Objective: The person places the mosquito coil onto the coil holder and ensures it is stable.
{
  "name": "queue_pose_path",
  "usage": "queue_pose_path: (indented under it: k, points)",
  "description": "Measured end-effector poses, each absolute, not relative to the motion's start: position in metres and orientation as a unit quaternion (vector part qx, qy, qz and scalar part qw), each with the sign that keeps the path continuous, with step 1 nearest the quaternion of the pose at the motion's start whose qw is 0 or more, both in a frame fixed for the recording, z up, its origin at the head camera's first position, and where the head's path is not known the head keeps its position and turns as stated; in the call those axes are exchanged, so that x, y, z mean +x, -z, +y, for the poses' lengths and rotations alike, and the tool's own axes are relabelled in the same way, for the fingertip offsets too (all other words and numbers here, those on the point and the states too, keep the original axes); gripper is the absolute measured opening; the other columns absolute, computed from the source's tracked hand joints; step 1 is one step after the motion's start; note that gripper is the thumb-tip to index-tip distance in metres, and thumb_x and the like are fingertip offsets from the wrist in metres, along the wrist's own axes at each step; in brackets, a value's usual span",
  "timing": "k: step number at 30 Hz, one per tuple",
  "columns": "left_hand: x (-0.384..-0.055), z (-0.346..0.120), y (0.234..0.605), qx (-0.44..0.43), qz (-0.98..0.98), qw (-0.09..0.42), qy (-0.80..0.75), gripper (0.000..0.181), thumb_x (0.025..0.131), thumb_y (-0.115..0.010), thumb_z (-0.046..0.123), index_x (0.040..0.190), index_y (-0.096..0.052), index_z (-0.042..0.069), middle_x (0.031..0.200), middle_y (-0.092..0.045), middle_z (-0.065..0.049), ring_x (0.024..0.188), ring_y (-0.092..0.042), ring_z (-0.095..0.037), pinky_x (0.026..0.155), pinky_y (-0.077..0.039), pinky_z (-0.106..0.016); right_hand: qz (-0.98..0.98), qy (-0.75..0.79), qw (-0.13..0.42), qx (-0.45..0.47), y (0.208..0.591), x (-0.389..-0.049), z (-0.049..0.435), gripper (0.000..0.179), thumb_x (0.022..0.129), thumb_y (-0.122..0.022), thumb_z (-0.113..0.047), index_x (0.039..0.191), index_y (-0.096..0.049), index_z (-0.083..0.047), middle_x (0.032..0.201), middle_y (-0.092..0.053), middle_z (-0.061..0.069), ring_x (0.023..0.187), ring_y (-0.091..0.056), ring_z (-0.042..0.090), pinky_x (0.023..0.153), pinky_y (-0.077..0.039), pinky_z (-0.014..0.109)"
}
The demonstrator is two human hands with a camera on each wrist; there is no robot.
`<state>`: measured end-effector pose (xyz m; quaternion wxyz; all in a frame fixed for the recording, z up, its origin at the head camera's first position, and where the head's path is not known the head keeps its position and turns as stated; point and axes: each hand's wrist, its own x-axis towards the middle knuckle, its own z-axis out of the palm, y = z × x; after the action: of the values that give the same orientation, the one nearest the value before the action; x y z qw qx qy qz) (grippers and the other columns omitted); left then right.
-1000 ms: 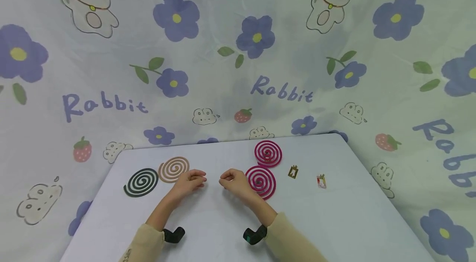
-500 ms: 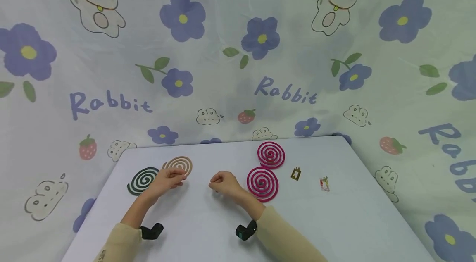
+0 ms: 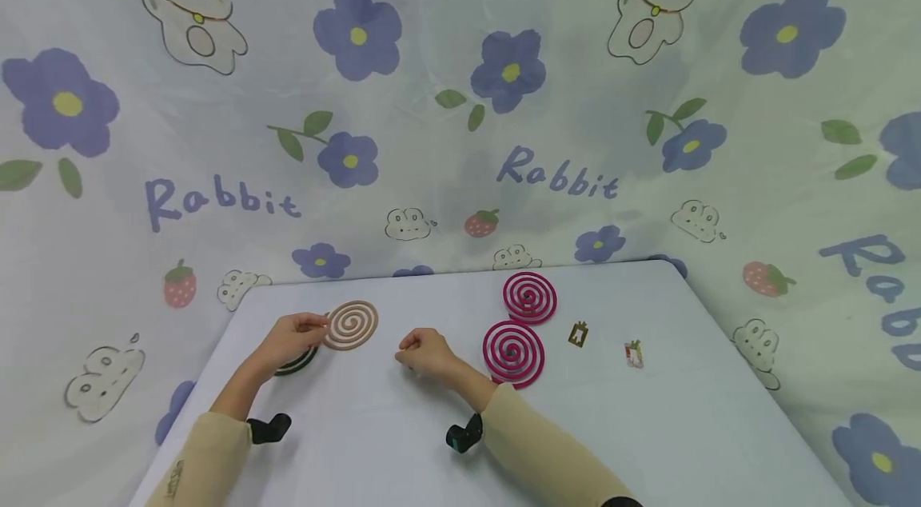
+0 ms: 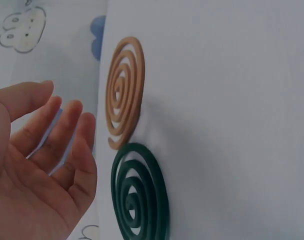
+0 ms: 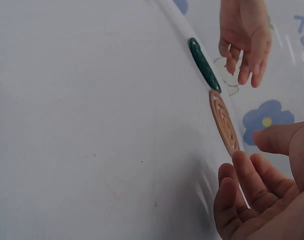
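Note:
My left hand (image 3: pixel 286 339) hangs above the dark green mosquito coil (image 4: pixel 137 200), hiding most of it in the head view. Its fingers are loosely bent, with nothing in them. The tan mosquito coil (image 3: pixel 351 325) lies flat beside the green one, right at my left fingertips in the head view. Over the middle of the table, my right hand (image 3: pixel 427 353) also holds nothing, its fingers relaxed and thumb apart in the right wrist view. Two magenta mosquito coils lie to its right, a nearer one (image 3: pixel 514 353) and a farther one (image 3: pixel 529 297), edges meeting.
Right of the magenta coils lie a small gold metal piece with a cut-out (image 3: pixel 579 333) and a small red-and-white piece (image 3: pixel 634 354). All rest on a white-covered table (image 3: pixel 676 427). A rabbit-and-flower printed curtain (image 3: pixel 424 131) stands behind its far edge.
My left hand has moved left, from beside the tan coil to over the green one, uncovering the tan coil. My right hand has shifted slightly left. The coils have stayed in place.

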<state>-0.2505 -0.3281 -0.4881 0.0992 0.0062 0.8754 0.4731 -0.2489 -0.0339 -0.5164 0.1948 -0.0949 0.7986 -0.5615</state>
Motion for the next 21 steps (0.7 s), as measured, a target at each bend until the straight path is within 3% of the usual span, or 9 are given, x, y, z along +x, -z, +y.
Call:
queue_pose_path:
  k: [7,14,21]
  points:
    - [-0.259,-0.344,0.486,-0.005,0.889,0.100,-0.447,0.045,0.097,-0.063,0.024,0.128,-0.055,-0.007,0.121,-0.060,-0.023,0.106,-0.058,-0.030,0.089,-0.049,-0.045,0.801,0.559,0.195,-0.086,0.518,-0.257,-0.044,0.015,0.085,-0.074,-0.014,0.094,-0.063,-0.008,0.075,-0.061,0.001,0.063,-0.056,0.012,0.053,-0.046,0.023]
    - [-0.274,-0.353,0.485,-0.027,0.899,0.102,-0.426,0.042,0.099,-0.057,0.016,0.133,-0.050,-0.008,0.127,-0.054,-0.026,0.111,-0.055,-0.036,0.091,-0.048,-0.049,0.795,0.573,0.187,-0.069,0.521,-0.266,-0.059,0.023,0.083,-0.076,-0.012,0.101,-0.063,-0.003,0.082,-0.060,0.000,0.067,-0.059,0.011,0.059,-0.051,0.023]
    - [-0.289,-0.357,0.486,-0.062,0.881,0.109,-0.456,0.043,0.102,-0.049,0.016,0.136,-0.045,-0.011,0.132,-0.050,-0.031,0.114,-0.055,-0.038,0.090,-0.051,-0.042,0.768,0.612,0.190,-0.026,0.519,-0.271,-0.073,0.032,0.082,-0.076,-0.005,0.109,-0.061,0.001,0.090,-0.059,0.003,0.070,-0.060,0.013,0.062,-0.053,0.024]
